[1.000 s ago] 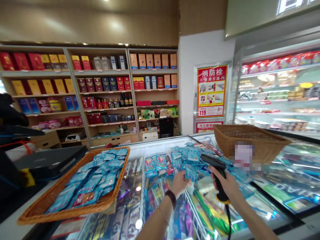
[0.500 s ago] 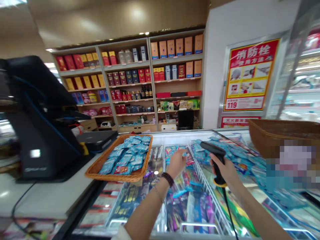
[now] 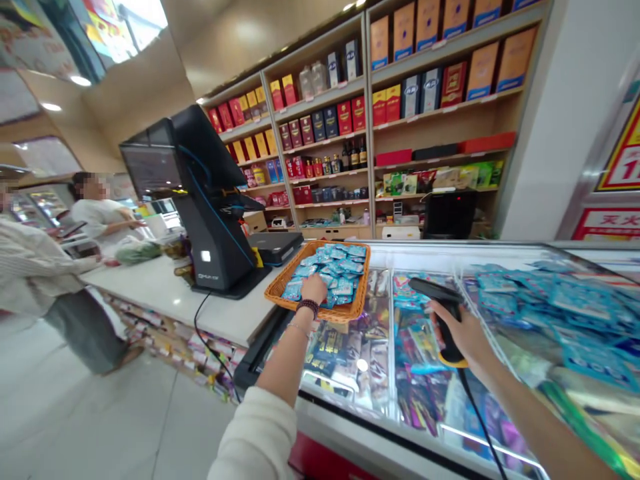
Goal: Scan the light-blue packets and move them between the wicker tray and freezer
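Over a glass-topped chest freezer [image 3: 425, 253], the left hand [image 3: 314, 290] touched blue sachets [image 3: 336, 273] in a wicker basket [image 3: 340, 316] (grip unclear); the right hand [image 3: 463, 333] clenched a corded barcode scanner [image 3: 433, 289].

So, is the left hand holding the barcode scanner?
No, the right hand grips the black barcode scanner, while the left hand touches blue packets in the wicker basket.

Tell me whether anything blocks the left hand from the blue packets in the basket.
Nothing visible does: the left hand is over the near edge of the basket, touching the blue packets.
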A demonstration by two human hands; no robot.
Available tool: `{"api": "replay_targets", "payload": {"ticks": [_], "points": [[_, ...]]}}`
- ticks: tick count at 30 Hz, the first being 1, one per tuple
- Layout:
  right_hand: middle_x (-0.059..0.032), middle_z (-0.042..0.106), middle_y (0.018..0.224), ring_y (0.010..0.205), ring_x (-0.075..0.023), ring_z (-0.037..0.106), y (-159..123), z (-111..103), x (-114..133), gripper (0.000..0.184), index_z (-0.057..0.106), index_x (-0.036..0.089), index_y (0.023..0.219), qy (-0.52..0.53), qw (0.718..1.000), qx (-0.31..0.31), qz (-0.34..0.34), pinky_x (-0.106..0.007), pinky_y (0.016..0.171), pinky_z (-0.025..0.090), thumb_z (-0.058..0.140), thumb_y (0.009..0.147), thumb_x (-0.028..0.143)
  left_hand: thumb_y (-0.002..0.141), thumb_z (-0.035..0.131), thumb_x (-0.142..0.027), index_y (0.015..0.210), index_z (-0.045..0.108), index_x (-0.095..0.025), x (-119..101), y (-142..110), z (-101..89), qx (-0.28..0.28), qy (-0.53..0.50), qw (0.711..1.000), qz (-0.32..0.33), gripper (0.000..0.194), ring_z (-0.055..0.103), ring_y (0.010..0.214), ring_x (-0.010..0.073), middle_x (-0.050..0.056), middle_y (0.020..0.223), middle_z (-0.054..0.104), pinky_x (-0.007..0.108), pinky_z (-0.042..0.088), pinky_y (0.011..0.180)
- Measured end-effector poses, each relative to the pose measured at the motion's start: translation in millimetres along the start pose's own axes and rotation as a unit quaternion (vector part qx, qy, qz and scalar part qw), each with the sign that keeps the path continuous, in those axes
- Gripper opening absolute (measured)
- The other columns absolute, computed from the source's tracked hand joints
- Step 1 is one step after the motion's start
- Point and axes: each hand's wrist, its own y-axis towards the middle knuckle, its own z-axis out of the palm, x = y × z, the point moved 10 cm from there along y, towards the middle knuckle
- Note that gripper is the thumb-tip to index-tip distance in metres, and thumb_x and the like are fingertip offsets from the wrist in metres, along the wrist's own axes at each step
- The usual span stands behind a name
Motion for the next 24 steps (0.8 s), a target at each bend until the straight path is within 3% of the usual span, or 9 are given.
{"api": "replay_targets", "payload": {"ticks": [5,10,13,15,18,20,22,24], "points": [[0.001,0.061,0.054,0.036,-0.0123,0.051,-5,-16,-2,0.044,0.063,0.021,0.07,0.04,0.998,-0.038,0.021,-0.026,0.032,0.041,0.084,0.065,0.059,0.088,0.069,-0.03,0.132,0.057,-0.012,8,8,9.2,0.008,0.019,0.999,-0.028,0.049,0.056,0.133,0.0371,0.026,0.141,0.06,0.044,0.047,0.103],[0.0013,0.06,0.052,0.036,-0.0128,0.051,-7,-20,-5,0.044,0.061,0.021,0.067,0.013,0.999,-0.031,0.031,-0.027,0.033,0.042,0.08,0.07,0.061,0.079,0.082,-0.033,0.134,0.054,-0.01,10,7,12.8,0.019,-0.027,0.999,-0.002,0.066,0.063,0.127,0.0321,0.023,0.129,0.069,0.033,0.046,0.101],[0.0012,0.059,0.051,0.036,-0.0138,0.052,-7,-21,-5,0.043,0.06,0.022,0.067,0.004,0.999,-0.033,0.024,-0.027,0.033,0.042,0.08,0.071,0.06,0.075,0.086,-0.033,0.129,0.059,-0.01,9,5,5.7,-0.001,-0.076,0.997,0.025,0.064,0.066,0.121,0.0354,0.023,0.124,0.071,0.036,0.049,0.097],[0.0014,0.058,0.048,0.035,-0.014,0.051,-7,-21,-5,0.044,0.059,0.022,0.066,0.003,0.999,-0.032,0.027,-0.027,0.033,0.042,0.079,0.071,0.061,0.08,0.082,-0.032,0.127,0.061,-0.01,2,2,-3.5,-0.033,-0.111,0.992,0.044,0.056,0.068,0.116,0.0349,0.021,0.119,0.073,0.038,0.051,0.096],[0.0013,0.056,0.044,0.033,-0.0137,0.049,-7,-21,-5,0.047,0.058,0.022,0.064,0.004,0.999,-0.025,0.033,-0.027,0.033,0.041,0.078,0.071,0.064,0.092,0.068,-0.029,0.135,0.057,-0.014,-24,-9,-13.9,-0.084,-0.196,0.974,0.082,0.047,0.072,0.104,0.0263,0.014,0.113,0.074,0.035,0.054,0.09],[0.0014,0.056,0.044,0.033,-0.0136,0.048,-8,-21,-3,0.048,0.058,0.022,0.064,0.008,0.999,-0.026,0.032,-0.027,0.033,0.041,0.078,0.07,0.065,0.094,0.063,-0.024,0.136,0.057,-0.018,-56,-22,-10.2,-0.091,-0.31,0.937,0.134,0.043,0.072,0.092,0.0207,0.009,0.109,0.074,0.031,0.057,0.083],[0.0016,0.056,0.044,0.033,-0.0131,0.048,-10,-21,-1,0.049,0.059,0.022,0.064,0.013,0.999,-0.031,0.031,-0.026,0.033,0.042,0.079,0.069,0.066,0.09,0.065,-0.02,0.131,0.061,-0.02,-93,-40,6.1,-0.065,-0.419,0.887,0.185,0.041,0.071,0.089,0.0184,0.007,0.108,0.074,0.029,0.06,0.078],[0.0018,0.056,0.044,0.034,-0.0126,0.048,-12,-22,2,0.05,0.06,0.021,0.063,0.019,0.999,-0.04,0.027,-0.026,0.033,0.041,0.08,0.067,0.066,0.087,0.066,-0.017,0.126,0.064,-0.021,-128,-56,36.7,-0.004,-0.497,0.843,0.205,0.04,0.071,0.088,0.0176,0.006,0.107,0.074,0.027,0.061,0.073]]}}
